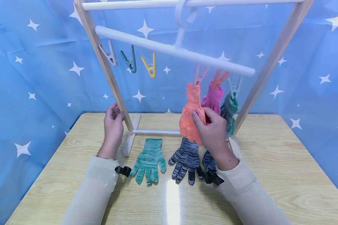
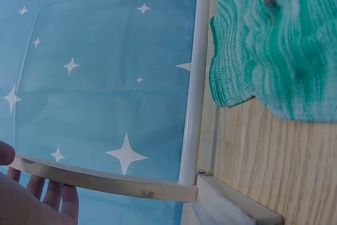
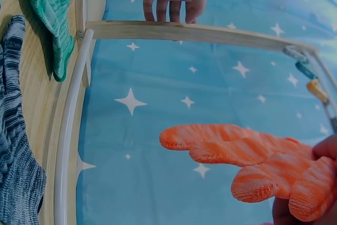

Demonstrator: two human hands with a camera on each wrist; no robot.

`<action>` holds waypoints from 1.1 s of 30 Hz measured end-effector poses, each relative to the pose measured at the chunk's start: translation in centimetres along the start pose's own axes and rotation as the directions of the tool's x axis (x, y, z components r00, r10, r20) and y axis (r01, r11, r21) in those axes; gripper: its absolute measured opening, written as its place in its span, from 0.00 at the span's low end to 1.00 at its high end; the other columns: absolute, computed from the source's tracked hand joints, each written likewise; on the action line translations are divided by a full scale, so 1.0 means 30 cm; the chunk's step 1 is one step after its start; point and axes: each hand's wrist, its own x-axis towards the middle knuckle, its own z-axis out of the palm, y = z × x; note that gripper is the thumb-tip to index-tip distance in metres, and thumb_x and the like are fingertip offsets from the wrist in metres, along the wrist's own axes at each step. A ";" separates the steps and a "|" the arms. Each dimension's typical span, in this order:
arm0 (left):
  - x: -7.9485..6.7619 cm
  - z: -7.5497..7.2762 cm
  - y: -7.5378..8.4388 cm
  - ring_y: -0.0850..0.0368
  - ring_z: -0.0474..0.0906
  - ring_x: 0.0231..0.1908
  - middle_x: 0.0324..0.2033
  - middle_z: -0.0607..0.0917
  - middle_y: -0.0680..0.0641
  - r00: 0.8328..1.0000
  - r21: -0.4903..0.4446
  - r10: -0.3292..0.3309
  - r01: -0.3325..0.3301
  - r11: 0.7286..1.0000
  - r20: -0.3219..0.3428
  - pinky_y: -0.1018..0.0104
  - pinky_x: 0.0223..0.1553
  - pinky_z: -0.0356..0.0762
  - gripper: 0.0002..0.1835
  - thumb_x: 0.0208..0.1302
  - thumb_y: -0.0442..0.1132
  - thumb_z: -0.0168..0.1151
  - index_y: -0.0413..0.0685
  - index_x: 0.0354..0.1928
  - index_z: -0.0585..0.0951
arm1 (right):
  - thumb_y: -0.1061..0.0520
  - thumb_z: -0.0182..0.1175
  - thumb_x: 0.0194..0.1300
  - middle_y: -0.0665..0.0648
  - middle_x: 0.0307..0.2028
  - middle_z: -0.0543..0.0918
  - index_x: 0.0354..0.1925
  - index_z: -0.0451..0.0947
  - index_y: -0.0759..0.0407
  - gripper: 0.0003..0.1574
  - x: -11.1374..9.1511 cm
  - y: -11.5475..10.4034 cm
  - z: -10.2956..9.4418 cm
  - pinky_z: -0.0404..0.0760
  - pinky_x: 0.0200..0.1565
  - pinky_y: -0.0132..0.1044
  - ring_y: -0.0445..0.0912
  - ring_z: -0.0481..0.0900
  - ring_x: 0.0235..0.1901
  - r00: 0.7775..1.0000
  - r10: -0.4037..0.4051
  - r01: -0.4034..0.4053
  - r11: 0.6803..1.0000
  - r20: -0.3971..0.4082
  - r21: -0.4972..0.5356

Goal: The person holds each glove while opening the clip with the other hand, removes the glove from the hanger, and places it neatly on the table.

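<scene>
My right hand [image 1: 215, 132] pinches an orange knit glove [image 1: 189, 111] at its side, between thumb and fingers. A pink clothespin [image 1: 198, 76] clips that glove by its cuff under the tilted white hanger bar [image 1: 157, 47]. In the right wrist view the orange glove's [image 3: 247, 148] fingers stick out sideways. My left hand [image 1: 113, 125] holds the left wooden post [image 1: 107, 68] of the rack, and its fingers wrap the post [image 2: 105, 182] in the left wrist view. Right beside the orange glove hang a pink glove [image 1: 213, 97] and a dark green glove [image 1: 229, 109], the pink one partly hidden.
Unused grey [image 1: 109, 53], teal [image 1: 130, 59] and yellow [image 1: 150, 65] clothespins hang at the hanger's left. On the table [image 1: 284, 175] lie a green-striped glove [image 1: 150, 159] and two dark striped gloves [image 1: 186, 159], one partly under my right forearm. A white rod [image 1: 157, 132] joins the rack's feet.
</scene>
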 end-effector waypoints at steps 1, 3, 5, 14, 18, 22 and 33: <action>-0.001 0.001 0.000 0.52 0.69 0.66 0.65 0.70 0.43 1.000 0.000 0.003 -0.003 1.000 -0.005 0.59 0.69 0.68 0.24 0.77 0.36 0.46 0.51 0.73 0.64 | 0.51 0.64 0.69 0.59 0.31 0.84 0.44 0.84 0.61 0.14 -0.001 -0.001 -0.001 0.80 0.28 0.27 0.42 0.78 0.25 1.000 -0.002 0.002 1.000 0.002 0.002; -0.006 0.005 0.003 0.53 0.69 0.65 0.63 0.71 0.44 0.999 0.007 0.019 -0.019 1.000 -0.033 0.59 0.68 0.68 0.24 0.77 0.36 0.47 0.51 0.71 0.65 | 0.51 0.64 0.69 0.58 0.31 0.84 0.44 0.84 0.61 0.14 -0.002 -0.004 -0.003 0.80 0.28 0.27 0.43 0.78 0.25 1.000 -0.004 0.004 1.000 0.007 0.003; -0.013 0.011 0.010 0.56 0.69 0.63 0.61 0.72 0.46 0.995 0.017 0.062 -0.060 0.998 -0.084 0.60 0.66 0.69 0.22 0.76 0.35 0.48 0.50 0.69 0.67 | 0.52 0.64 0.69 0.58 0.30 0.84 0.44 0.84 0.62 0.14 -0.002 -0.005 -0.006 0.80 0.28 0.27 0.43 0.77 0.25 1.000 -0.007 0.007 1.000 0.005 0.004; -0.108 0.081 0.075 0.59 0.74 0.48 0.46 0.80 0.47 0.865 0.042 0.430 -0.435 0.900 -0.259 0.67 0.50 0.71 0.09 0.72 0.29 0.52 0.36 0.50 0.78 | 0.53 0.65 0.69 0.58 0.29 0.83 0.45 0.84 0.61 0.13 -0.002 -0.015 -0.016 0.79 0.28 0.28 0.44 0.77 0.25 1.000 -0.010 0.010 1.000 0.018 0.008; -0.148 0.149 0.124 0.59 0.77 0.46 0.42 0.82 0.47 0.841 0.007 0.530 -0.533 0.846 -0.108 0.70 0.49 0.74 0.08 0.72 0.28 0.53 0.30 0.46 0.79 | 0.54 0.65 0.69 0.58 0.31 0.85 0.45 0.84 0.61 0.13 -0.003 -0.016 -0.019 0.80 0.30 0.27 0.43 0.79 0.26 1.000 -0.014 0.014 1.000 0.020 -0.001; -0.153 0.216 0.179 0.58 0.78 0.49 0.45 0.83 0.40 0.823 -0.025 0.561 -0.561 0.828 0.091 0.66 0.53 0.74 0.11 0.74 0.31 0.51 0.29 0.49 0.78 | 0.54 0.64 0.69 0.57 0.31 0.85 0.45 0.84 0.61 0.12 -0.003 -0.018 -0.016 0.80 0.30 0.28 0.43 0.79 0.26 0.999 -0.023 0.023 1.000 0.024 -0.015; -0.105 0.387 0.310 0.57 0.76 0.61 0.57 0.82 0.45 0.829 -0.003 0.388 -0.422 0.906 0.404 0.59 0.65 0.72 0.19 0.79 0.42 0.46 0.45 0.65 0.74 | 0.54 0.65 0.68 0.57 0.31 0.85 0.46 0.85 0.61 0.13 -0.009 -0.024 -0.016 0.82 0.30 0.29 0.44 0.80 0.26 0.999 -0.018 0.019 1.000 0.028 0.000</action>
